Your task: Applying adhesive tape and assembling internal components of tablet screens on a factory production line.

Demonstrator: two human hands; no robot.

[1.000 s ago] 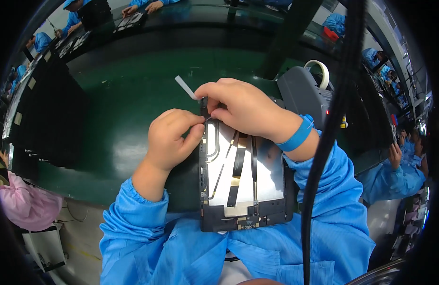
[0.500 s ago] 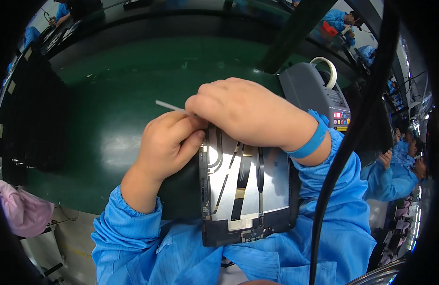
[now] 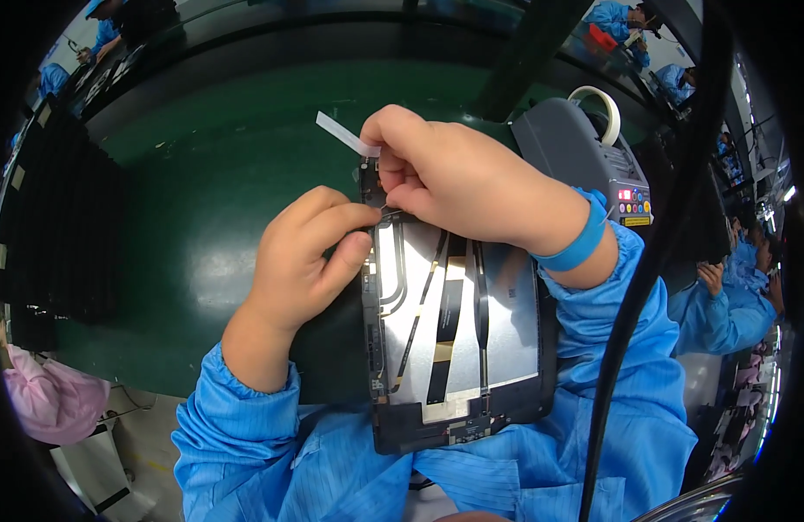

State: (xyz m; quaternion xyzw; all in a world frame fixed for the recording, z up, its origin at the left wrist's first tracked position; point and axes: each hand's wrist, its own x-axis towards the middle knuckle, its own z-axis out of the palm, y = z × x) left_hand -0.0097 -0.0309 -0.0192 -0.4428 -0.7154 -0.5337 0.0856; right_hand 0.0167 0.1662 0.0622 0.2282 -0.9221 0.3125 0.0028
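The right hand (image 3: 458, 178) partly hides the flat device (image 3: 517, 335) beneath it

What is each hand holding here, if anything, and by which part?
The right hand appears to hold a white strip by its lower end. The left hand is at the upper left of the opened tablet; whether it grips anything cannot be told.

My coat (image 3: 471, 470) is blue with fine stripes; my wristband (image 3: 578, 248), plain blue. I see a black device frame (image 3: 400, 424), silver inner plate (image 3: 513, 344), white strip (image 3: 336, 130), dark green bench (image 3: 202, 187), grey machine (image 3: 560, 139).
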